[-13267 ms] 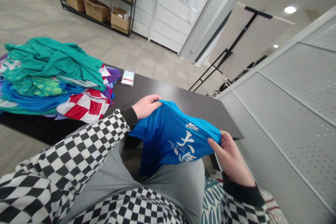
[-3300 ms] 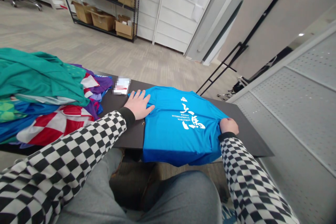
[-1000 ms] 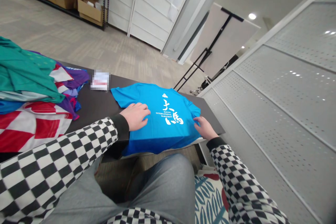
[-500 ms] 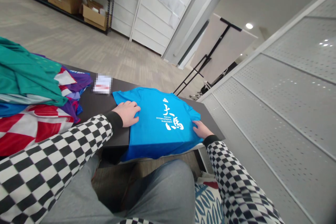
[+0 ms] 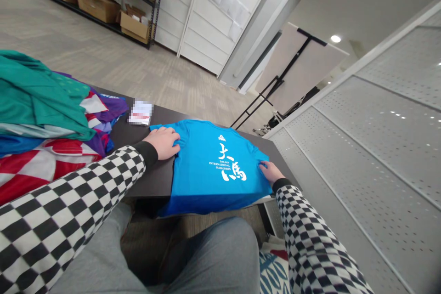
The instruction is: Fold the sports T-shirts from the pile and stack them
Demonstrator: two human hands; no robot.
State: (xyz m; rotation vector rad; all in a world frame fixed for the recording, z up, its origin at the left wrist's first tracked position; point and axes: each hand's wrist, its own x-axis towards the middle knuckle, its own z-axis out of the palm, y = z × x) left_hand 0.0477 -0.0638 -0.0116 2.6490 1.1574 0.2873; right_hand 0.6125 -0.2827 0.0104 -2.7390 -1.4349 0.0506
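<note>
A blue T-shirt (image 5: 200, 161) lies spread on the dark table, white print facing up and its lower part hanging over the near edge. My left hand (image 5: 162, 143) is at the sleeve on the left, fingers bent and closed on the cloth. On the other side, my right hand (image 5: 272, 172) pinches the shirt near the right sleeve, thumb and fingers together. The cloth between both hands lies mostly flat, with small creases by the sleeves.
A heap of coloured garments (image 5: 41, 101) covers the table's left part. Near the far edge lies a small white packet (image 5: 140, 112), blurred out. A perforated grey panel (image 5: 330, 147) stands close on the right. Shelves hold cardboard boxes (image 5: 96, 4) across the floor.
My left hand has shifted from the shirt's side up to its left sleeve. The right hand has closed on the cloth by the right sleeve. The view has tilted slightly.
</note>
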